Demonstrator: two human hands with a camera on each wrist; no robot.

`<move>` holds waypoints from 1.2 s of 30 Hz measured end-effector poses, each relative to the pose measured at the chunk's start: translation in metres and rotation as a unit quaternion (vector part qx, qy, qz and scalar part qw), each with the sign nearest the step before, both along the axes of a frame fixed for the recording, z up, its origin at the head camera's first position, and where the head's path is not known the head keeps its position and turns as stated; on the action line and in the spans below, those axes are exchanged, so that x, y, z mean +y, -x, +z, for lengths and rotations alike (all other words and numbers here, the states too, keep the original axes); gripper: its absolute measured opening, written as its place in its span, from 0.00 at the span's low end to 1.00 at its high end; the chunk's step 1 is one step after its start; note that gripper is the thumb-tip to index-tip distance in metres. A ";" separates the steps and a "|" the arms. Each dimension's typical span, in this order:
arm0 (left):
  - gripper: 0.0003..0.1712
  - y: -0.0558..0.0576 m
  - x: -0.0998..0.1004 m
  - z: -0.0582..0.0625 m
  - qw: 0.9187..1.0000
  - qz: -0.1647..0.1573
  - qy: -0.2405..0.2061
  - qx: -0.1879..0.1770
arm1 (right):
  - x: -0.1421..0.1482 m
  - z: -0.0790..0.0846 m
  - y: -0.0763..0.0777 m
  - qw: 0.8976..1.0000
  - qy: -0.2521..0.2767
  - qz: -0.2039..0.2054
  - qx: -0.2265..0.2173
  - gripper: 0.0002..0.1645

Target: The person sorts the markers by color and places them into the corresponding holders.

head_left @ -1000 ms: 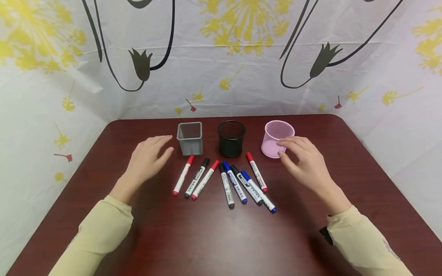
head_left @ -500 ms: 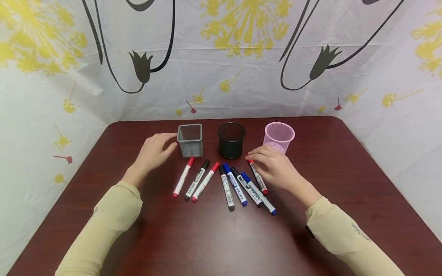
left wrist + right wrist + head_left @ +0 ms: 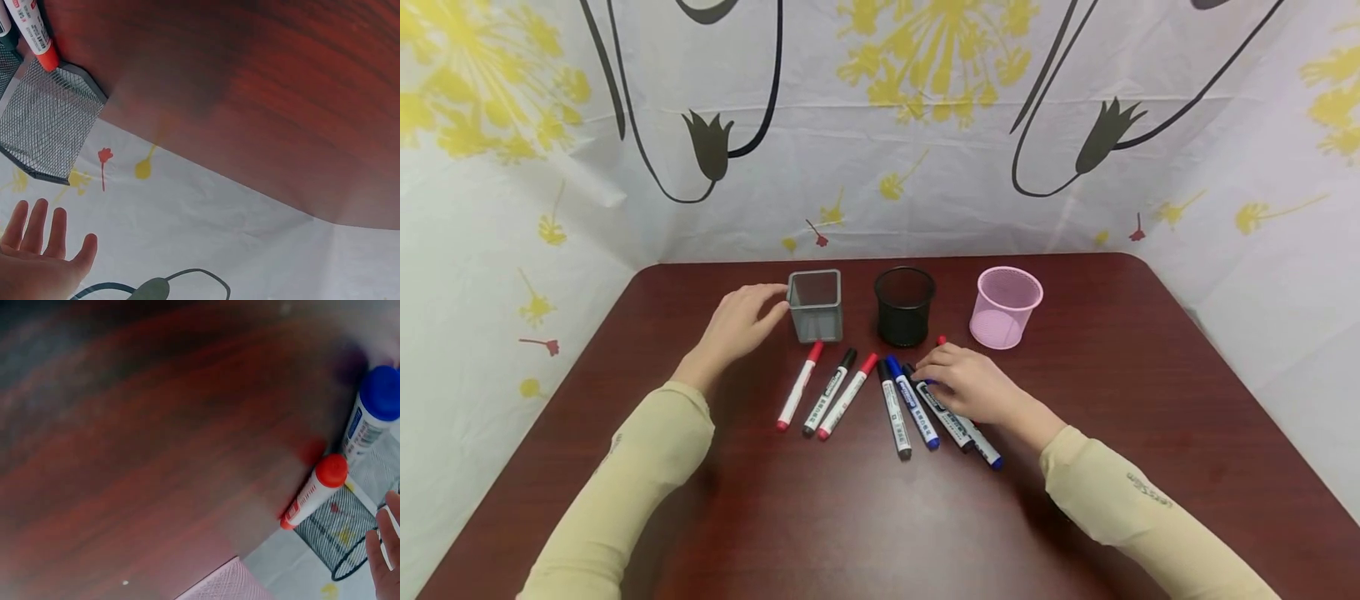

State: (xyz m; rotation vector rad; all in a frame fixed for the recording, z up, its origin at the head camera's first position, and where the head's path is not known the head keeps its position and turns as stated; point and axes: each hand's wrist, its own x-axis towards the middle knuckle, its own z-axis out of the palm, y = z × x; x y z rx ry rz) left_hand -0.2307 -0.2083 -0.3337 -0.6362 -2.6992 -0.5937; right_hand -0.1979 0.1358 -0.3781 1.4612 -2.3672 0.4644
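My left hand (image 3: 739, 329) is beside a grey square mesh pen cup (image 3: 816, 312), its fingertips close to the left side. Whether they touch it I cannot tell. In the left wrist view the fingers (image 3: 39, 228) are spread and hold nothing. Over the right-hand group of whiteboard markers is my right hand (image 3: 970, 383), fingertips near a black-capped marker (image 3: 942, 412) and a blue-capped marker (image 3: 983, 443). It covers most of a red-capped marker (image 3: 942, 340). Fairly straight fingers (image 3: 377, 553) show in the right wrist view, with no marker between them.
A black round mesh cup (image 3: 903, 312) and a pink mesh cup (image 3: 1004, 310) stand along the back of the dark red table (image 3: 865, 533). Several more markers lie in front, among them a red one (image 3: 801, 387) and a blue one (image 3: 913, 404). A patterned cloth (image 3: 955, 208) hangs behind.
My right hand has moved left and toward me, from the pink cup to above the markers. My left hand has moved slightly right, up to the grey cup. The markers have not moved.
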 end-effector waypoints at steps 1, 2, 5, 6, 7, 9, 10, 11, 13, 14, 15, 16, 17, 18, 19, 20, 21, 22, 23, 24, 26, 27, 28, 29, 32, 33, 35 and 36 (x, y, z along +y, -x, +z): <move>0.20 0.000 0.001 0.001 1.000 0.003 0.004 -0.006 | -0.001 -0.001 -0.001 1.000 -0.010 0.001 -0.001 0.13; 0.20 0.001 0.002 0.003 1.000 0.005 0.008 -0.013 | -0.002 -0.002 -0.001 1.000 -0.020 0.004 0.000 0.13; 0.20 0.003 0.005 0.007 0.999 0.007 0.016 -0.035 | -0.006 -0.002 -0.003 0.999 -0.046 0.016 0.008 0.14; 0.20 0.003 0.006 0.008 0.999 0.008 0.018 -0.043 | -0.007 -0.003 -0.003 0.998 -0.054 0.020 0.013 0.14; 0.20 0.004 0.007 0.010 0.998 0.008 0.019 -0.051 | -0.008 -0.003 -0.004 0.998 -0.062 0.022 0.019 0.15; 0.21 0.004 0.009 0.011 0.997 0.010 0.021 -0.068 | -0.011 -0.003 -0.006 0.996 -0.082 0.024 0.028 0.16; 0.21 0.004 0.010 0.012 0.997 0.012 0.023 -0.076 | -0.012 -0.004 -0.007 0.995 -0.092 0.023 0.032 0.16; 0.22 0.004 0.010 0.012 0.996 0.013 0.025 -0.084 | -0.013 -0.005 -0.007 0.994 -0.102 0.023 0.036 0.16; 0.23 0.004 0.011 0.011 0.995 0.019 0.030 -0.096 | -0.015 -0.006 -0.009 0.991 -0.123 0.022 0.045 0.16; 0.24 0.004 0.011 0.010 0.994 0.021 0.032 -0.101 | -0.016 -0.007 -0.009 0.990 -0.132 0.021 0.049 0.15; 0.24 0.003 0.011 0.009 0.994 0.022 0.032 -0.105 | -0.017 -0.008 -0.010 0.988 -0.141 0.021 0.053 0.15; 0.24 0.003 0.010 0.009 0.994 0.022 0.032 -0.106 | -0.018 -0.009 -0.010 0.987 -0.148 0.020 0.058 0.14; 0.24 0.004 0.010 0.008 0.994 0.022 0.031 -0.107 | -0.019 -0.010 -0.010 0.986 -0.154 0.020 0.062 0.14; 0.24 0.004 0.010 0.008 0.994 0.022 0.031 -0.105 | -0.019 -0.011 -0.010 0.985 -0.159 0.021 0.068 0.13; 0.24 0.004 0.010 0.008 0.994 0.021 0.030 -0.104 | -0.020 -0.011 -0.010 0.984 -0.162 0.021 0.073 0.13; 0.24 0.004 0.010 0.008 0.994 0.021 0.029 -0.101 | -0.021 -0.011 -0.010 0.983 -0.165 0.021 0.078 0.13; 0.24 0.004 0.010 0.008 0.994 0.020 0.029 -0.099 | -0.021 -0.011 -0.011 0.982 -0.168 0.022 0.083 0.13; 0.23 0.004 0.010 0.008 0.995 0.020 0.028 -0.098 | -0.022 -0.011 -0.011 0.981 -0.170 0.023 0.088 0.12; 0.23 0.005 0.009 0.008 0.995 0.020 0.028 -0.097 | -0.022 -0.011 -0.011 0.981 -0.172 0.024 0.092 0.12; 0.23 0.005 0.009 0.008 0.995 0.021 0.027 -0.097 | -0.023 -0.011 -0.011 0.979 -0.175 0.026 0.097 0.12; 0.23 0.005 0.009 0.007 0.995 0.021 0.027 -0.096 | -0.025 -0.011 -0.011 0.977 -0.183 0.029 0.106 0.12; 0.23 0.005 0.009 0.007 0.995 0.021 0.028 -0.097 | -0.025 -0.011 -0.011 0.975 -0.189 0.030 0.111 0.12; 0.23 0.005 0.009 0.007 0.995 0.021 0.027 -0.098 | -0.026 -0.011 -0.010 0.973 -0.196 0.032 0.115 0.12; 0.23 0.005 0.009 0.007 0.995 0.021 0.027 -0.098 | -0.027 -0.011 -0.010 0.971 -0.203 0.034 0.119 0.12; 0.24 0.005 0.008 0.006 0.994 0.021 0.027 -0.100 | -0.030 -0.012 -0.009 0.962 -0.229 0.044 0.142 0.12; 0.24 0.005 0.008 0.006 0.994 0.021 0.026 -0.100 | -0.030 -0.012 -0.008 0.959 -0.236 0.048 0.150 0.11; 0.24 0.005 0.008 0.006 0.995 0.022 0.024 -0.099 | -0.032 -0.012 -0.008 0.954 -0.245 0.054 0.166 0.12; 0.24 0.005 0.008 0.006 0.995 0.022 0.024 -0.098 | -0.033 -0.012 -0.008 0.952 -0.247 0.056 0.174 0.12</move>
